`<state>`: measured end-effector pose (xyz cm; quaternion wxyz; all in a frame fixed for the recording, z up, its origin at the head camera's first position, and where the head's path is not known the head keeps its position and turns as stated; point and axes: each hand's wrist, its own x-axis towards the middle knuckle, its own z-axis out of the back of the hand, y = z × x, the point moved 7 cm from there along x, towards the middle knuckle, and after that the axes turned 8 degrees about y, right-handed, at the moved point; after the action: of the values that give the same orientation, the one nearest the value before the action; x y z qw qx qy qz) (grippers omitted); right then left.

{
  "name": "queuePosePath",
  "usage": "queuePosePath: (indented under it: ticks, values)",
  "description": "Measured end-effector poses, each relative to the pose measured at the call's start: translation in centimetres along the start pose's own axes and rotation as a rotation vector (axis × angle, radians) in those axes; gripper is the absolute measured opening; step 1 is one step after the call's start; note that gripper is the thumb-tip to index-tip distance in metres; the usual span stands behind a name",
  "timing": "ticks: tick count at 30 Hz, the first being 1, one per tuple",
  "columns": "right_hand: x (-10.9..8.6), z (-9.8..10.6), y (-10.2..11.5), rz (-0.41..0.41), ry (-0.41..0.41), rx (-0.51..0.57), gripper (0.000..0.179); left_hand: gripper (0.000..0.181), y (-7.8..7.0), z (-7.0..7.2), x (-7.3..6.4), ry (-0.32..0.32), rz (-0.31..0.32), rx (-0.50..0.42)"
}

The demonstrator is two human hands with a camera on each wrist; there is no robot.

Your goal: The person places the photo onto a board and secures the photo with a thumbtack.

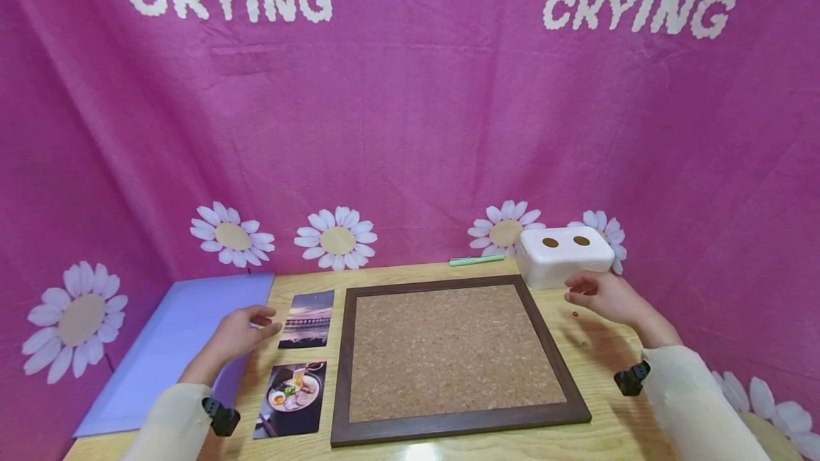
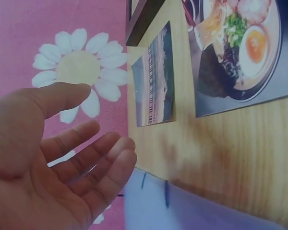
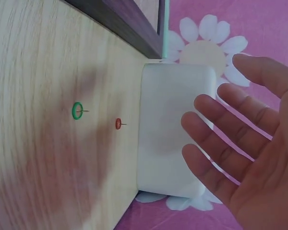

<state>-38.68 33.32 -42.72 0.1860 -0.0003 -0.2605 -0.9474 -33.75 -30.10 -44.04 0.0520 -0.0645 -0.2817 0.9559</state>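
Only the head view shows 2 holes (image 1: 550,242) atop the white box (image 1: 562,269); left hand (image 1: 238,334) and right hand (image 1: 608,297) loosely spread their fingers.

"Where's the left hand (image 1: 238,336)?"

"At eight o'clock in the head view, well apart from the right hand (image 1: 608,297) at four."

"And further back?"

"The left arm (image 1: 169,418) slants toward half past one, the right arm (image 1: 695,400) toward half past ten."

"Tense or relaxed?"

"Relaxed: the left fingers (image 2: 110,183) softly bent toward two o'clock in the left wrist view, the right fingers (image 3: 225,120) toward ten in the right wrist view, thumbs (image 3: 264,70) apart."
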Motion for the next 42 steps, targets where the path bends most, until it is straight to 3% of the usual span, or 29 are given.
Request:
queuePosePath:
  ticks: [10, 22, 31, 42]
  values:
    - [-0.1, -1.3, -1.8, -0.07, 0.051, 0.092, 0.028, 0.046, 1.2, -1.1, 0.1, 0.019, 0.095, -0.164]
    - [-1.0, -3.2, -4.7, -0.226, 0.165, 0.309, 0.038, 0.047, 2.5, -2.2, 0.6, -0.008, 0.172, -0.189]
    - [-1.1, -4.3, -6.9, -0.301, 0.201, 0.344, 0.037, 0.046, 2.7, -3.1, 0.9, -0.012, 0.214, -0.214]
    - [-1.3, -5.0, -8.1, -0.354, 0.163, 0.304, 0.032, 0.043, 3.3, -3.6, 1.1, -0.031, 0.235, -0.202]
